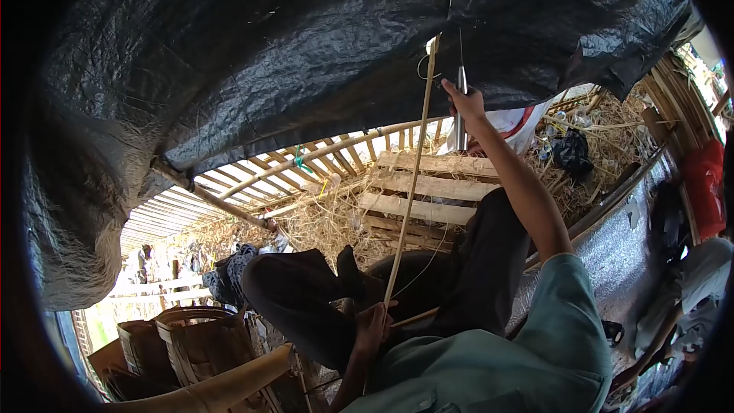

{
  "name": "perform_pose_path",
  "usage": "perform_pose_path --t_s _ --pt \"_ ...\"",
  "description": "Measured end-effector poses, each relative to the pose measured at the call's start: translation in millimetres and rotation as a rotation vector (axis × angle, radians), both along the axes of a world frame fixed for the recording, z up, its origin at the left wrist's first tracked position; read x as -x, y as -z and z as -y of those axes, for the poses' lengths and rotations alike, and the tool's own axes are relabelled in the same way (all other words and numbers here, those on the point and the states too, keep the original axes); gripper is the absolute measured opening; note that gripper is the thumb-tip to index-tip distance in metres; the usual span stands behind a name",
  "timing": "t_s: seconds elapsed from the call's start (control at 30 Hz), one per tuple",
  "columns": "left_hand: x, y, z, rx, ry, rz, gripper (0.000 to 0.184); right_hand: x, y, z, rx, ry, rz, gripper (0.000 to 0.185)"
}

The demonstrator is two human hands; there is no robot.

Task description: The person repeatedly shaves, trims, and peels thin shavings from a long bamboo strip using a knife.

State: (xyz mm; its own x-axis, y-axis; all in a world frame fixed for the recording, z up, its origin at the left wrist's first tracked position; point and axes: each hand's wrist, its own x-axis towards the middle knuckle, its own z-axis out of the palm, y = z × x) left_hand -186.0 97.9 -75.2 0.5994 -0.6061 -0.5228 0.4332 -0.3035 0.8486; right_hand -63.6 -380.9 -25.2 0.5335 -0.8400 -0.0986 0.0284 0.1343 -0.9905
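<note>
A long thin bamboo strip [414, 184] runs from my lap up towards the black plastic sheet. My left hand [372, 329] is closed around its lower end, near my folded legs. My right hand [465, 101] is raised beside the strip's upper part, fingers wrapped round a shiny metal tool [462, 126] with a thin blade or rod pointing up. The tool and the strip are apart. A thin curled fibre hangs by the strip's top.
Black plastic sheeting [329, 69] hangs overhead. Wooden slats [417, 207] and straw [329, 222] lie ahead. Woven baskets [202, 344] and a thick bamboo pole [222, 386] are at lower left. Another person [699, 283] sits at the right edge, near a red container [703, 187].
</note>
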Motion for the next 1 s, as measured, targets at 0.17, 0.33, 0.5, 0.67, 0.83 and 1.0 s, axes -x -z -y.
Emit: perform_pose_path --t_s 0.17,0.33,0.5,0.67,0.83,1.0 --pt "1.6 -7.2 3.5 -0.026 -0.002 -0.002 0.043 -18.4 2.4 -7.4 0.002 0.056 0.059 0.025" --pt "0.6 -14.9 5.4 -0.002 -0.02 -0.023 0.04 -28.6 2.3 -2.2 -0.023 0.086 0.163 0.018" --pt "0.9 -12.7 3.8 0.005 -0.011 -0.019 0.041 -28.2 8.7 5.7 -0.06 0.097 0.183 0.016" --pt "0.2 -11.5 3.2 0.014 0.017 0.011 0.044 -29.3 14.5 9.6 0.014 0.167 0.101 0.019" --pt "0.6 -12.9 3.5 0.016 0.007 -0.006 0.041 -26.1 15.9 12.3 0.135 0.199 0.048 0.019" --pt "-3.0 -16.4 1.5 0.02 -0.024 -0.002 0.039 -30.9 10.6 12.9 0.271 0.255 0.055 0.018"
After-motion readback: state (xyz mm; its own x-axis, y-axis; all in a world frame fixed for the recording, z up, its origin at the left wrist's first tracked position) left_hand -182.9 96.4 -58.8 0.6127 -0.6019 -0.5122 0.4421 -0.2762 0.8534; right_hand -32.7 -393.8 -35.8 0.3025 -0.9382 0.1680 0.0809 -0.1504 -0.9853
